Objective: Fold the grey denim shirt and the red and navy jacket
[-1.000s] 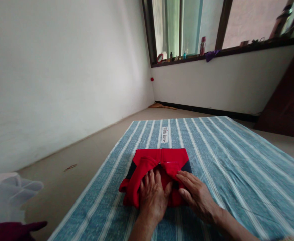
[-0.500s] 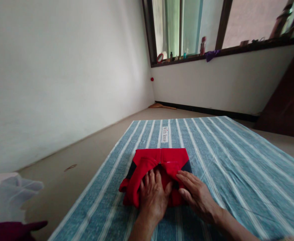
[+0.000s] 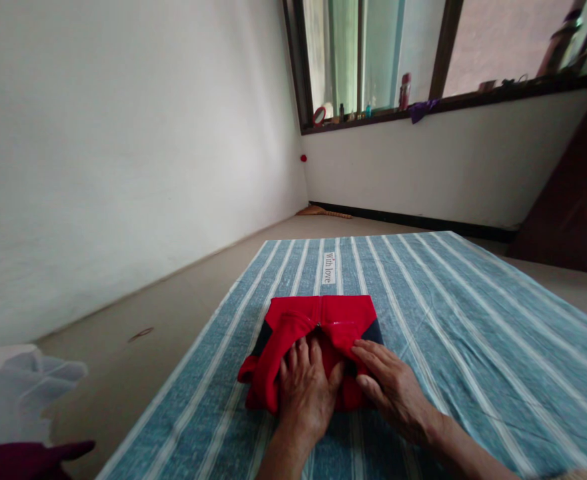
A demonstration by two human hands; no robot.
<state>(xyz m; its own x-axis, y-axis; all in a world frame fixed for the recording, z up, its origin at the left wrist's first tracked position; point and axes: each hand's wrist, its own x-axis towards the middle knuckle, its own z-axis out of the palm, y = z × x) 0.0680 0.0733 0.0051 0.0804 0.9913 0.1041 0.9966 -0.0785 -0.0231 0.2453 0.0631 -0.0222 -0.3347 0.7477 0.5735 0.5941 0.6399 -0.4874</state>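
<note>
A folded red jacket [image 3: 343, 310] with dark navy sides and a front zip lies on a blue-and-white striped cloth [image 3: 423, 300]. Its collar opening faces me. My left hand [image 3: 307, 387] rests flat inside that opening, fingers spread and the tips pressing on the red fabric. On the jacket's right side, my right hand [image 3: 393, 387] lies with fingers stretched over the collar edge; its thumb reaches the fabric lower down. Neither hand is closed around the cloth.
White sheer fabric [image 3: 28, 387] and a dark purple cloth [image 3: 28, 460] are at the lower left. A window sill beyond carries a pink bottle [image 3: 405, 92], a small round mirror [image 3: 319, 115] and a purple cloth [image 3: 422, 111]. Dark furniture [image 3: 568, 193] stands at the right.
</note>
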